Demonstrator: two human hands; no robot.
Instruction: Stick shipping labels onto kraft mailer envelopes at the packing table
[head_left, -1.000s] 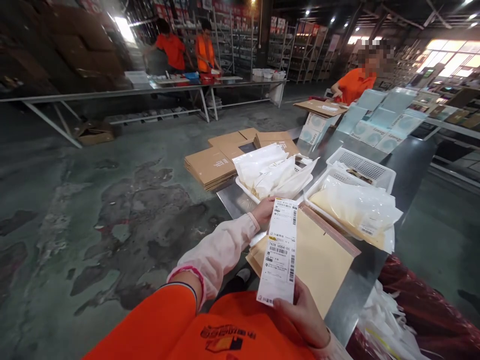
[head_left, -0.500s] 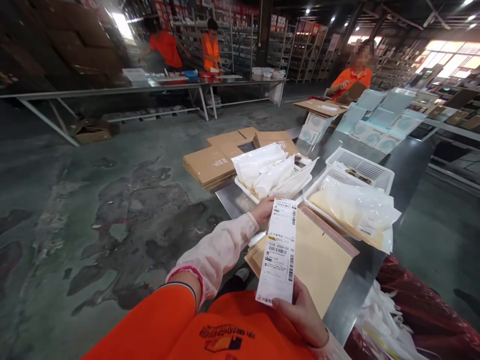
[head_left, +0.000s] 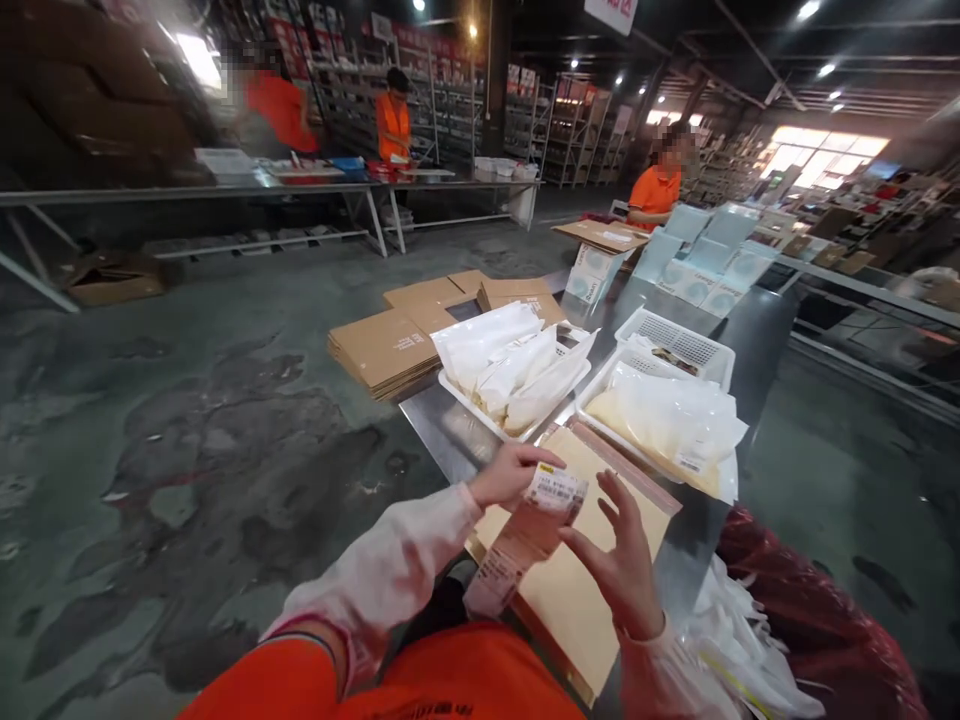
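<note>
Pinching the blurred shipping label [head_left: 525,535] at its top, the left hand [head_left: 510,472] fingers clamp it; right hand [head_left: 619,565] fingers spread apart, print unreadable.

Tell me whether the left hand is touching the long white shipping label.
Touching: the head view shows the left hand pinching the top end of the long white shipping label.

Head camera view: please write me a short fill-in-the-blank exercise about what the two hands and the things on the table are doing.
1. The left hand pinches the top of a printed ____.
2. The right hand has its fingers ____ beside the shipping label.
3. Under both hands lies a tan ____ on the metal table.
4. The white trays hold clear plastic ____.

Missing words: label; spread; envelope; bags
</note>
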